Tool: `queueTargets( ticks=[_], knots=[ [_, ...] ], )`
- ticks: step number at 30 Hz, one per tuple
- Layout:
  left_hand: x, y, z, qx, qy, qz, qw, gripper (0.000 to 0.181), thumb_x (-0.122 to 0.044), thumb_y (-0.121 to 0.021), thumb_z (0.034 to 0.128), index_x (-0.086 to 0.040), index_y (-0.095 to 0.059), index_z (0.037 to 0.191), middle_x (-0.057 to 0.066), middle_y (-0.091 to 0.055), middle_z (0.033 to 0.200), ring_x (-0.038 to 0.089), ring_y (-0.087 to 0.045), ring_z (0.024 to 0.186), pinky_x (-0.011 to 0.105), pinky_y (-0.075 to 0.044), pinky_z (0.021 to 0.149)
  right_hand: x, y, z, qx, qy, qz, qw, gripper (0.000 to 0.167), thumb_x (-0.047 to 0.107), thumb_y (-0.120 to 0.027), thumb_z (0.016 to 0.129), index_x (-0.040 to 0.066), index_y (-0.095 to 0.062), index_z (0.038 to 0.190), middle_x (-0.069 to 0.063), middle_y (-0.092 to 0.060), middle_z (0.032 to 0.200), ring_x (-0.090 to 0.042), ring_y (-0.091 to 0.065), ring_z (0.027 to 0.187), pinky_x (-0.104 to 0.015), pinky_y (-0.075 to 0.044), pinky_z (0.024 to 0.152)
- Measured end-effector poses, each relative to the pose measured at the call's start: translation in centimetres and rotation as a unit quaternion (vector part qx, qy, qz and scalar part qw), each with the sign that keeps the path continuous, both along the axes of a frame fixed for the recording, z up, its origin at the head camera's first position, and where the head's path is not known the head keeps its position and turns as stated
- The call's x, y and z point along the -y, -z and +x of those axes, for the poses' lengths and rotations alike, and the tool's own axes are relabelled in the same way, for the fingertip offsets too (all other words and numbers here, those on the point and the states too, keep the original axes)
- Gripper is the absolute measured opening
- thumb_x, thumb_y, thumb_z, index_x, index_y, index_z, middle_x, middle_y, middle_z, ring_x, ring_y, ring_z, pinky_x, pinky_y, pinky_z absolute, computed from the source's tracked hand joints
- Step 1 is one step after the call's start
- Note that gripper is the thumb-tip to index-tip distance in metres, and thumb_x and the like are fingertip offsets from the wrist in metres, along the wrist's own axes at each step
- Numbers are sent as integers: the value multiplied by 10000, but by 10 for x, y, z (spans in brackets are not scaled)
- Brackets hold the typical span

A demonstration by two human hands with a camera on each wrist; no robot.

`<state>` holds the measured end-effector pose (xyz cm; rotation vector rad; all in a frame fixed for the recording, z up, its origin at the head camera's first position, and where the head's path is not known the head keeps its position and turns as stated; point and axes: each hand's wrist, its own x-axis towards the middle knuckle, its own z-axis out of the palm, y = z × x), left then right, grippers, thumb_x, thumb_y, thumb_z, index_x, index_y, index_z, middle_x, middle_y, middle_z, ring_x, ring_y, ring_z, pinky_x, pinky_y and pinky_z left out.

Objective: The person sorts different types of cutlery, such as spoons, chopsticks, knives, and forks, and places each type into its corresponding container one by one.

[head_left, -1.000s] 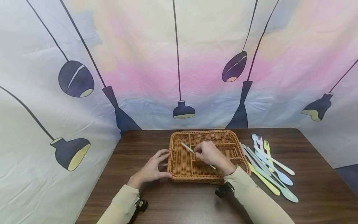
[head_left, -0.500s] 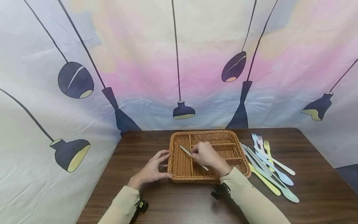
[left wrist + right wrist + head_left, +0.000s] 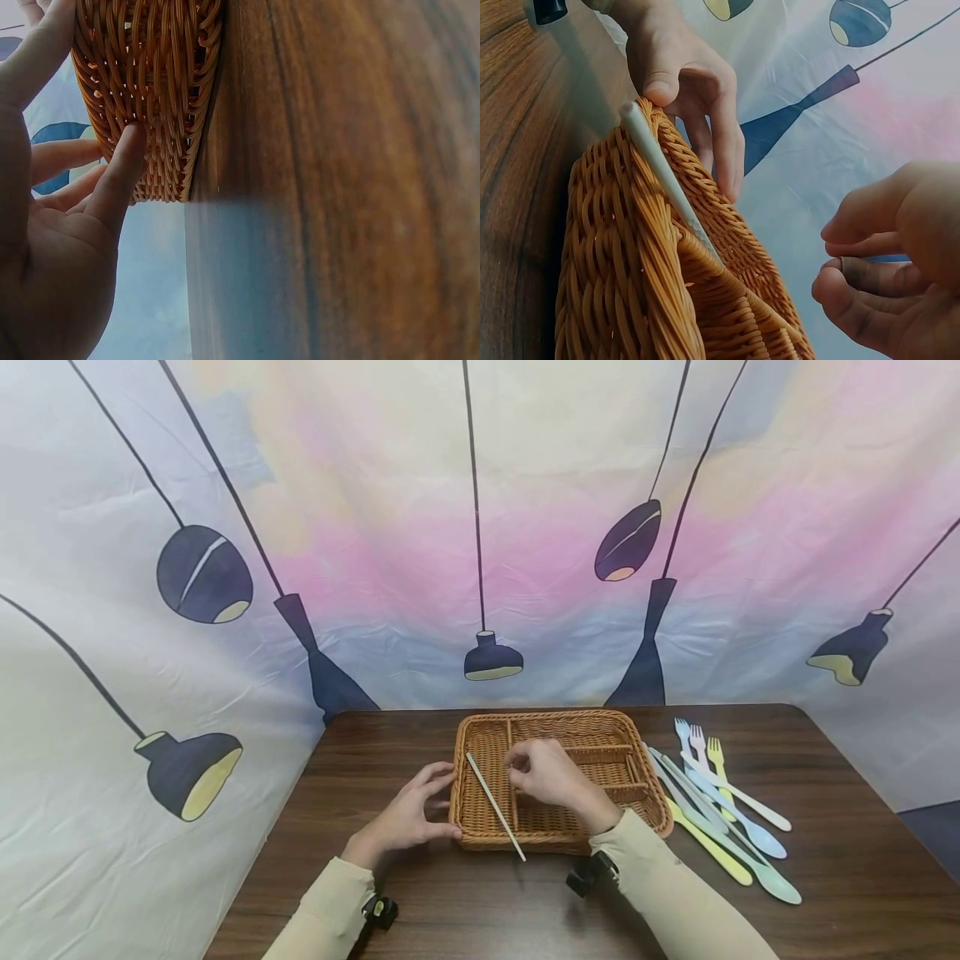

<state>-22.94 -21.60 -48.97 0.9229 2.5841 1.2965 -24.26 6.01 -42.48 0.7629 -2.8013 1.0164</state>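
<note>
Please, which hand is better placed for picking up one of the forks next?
Probably the right hand: it holds nothing and is nearer to the forks, right of the basket. The left hand touches the basket's opposite side.

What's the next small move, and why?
Probably: right hand tips the stick fully into the basket's left compartment. Its near end juts out past the front rim, and that hand holds nothing. The left hand, touching the basket's side, could steady it.

Free: over rear of basket (image 3: 551,714) | Blocking: 1 rod (image 3: 495,806) across front rim (image 3: 558,838), dividers (image 3: 603,748) inside | Right: cutlery (image 3: 716,811)
</note>
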Motion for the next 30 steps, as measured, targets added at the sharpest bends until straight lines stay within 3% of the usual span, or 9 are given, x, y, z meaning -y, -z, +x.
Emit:
queueTargets(
  ticks=[14, 30],
  knots=[
    [0, 0, 0, 42, 17, -18, 10000, 959, -372, -856, 719, 54, -402, 1447, 136, -288, 1517, 322, -573, 1210, 304, -568, 953, -10, -5, 1, -22, 145, -385, 9992, 148, 136, -670, 849, 108, -731, 981, 64, -684, 805, -54, -622, 725, -191, -556, 641],
    [0, -2, 2, 15, -25, -80, 10000, 955, -389, -849, 723, 41, -405, 1451, 134, -294, 1515, 311, -542, 1255, 265, -554, 960, -29, -12, 2, -20, 390, -495, 9980, 177, 192, -716, 861, 108, -728, 1017, 59, -693, 820, -45, -620, 711, -229, -569, 668]
  ],
)
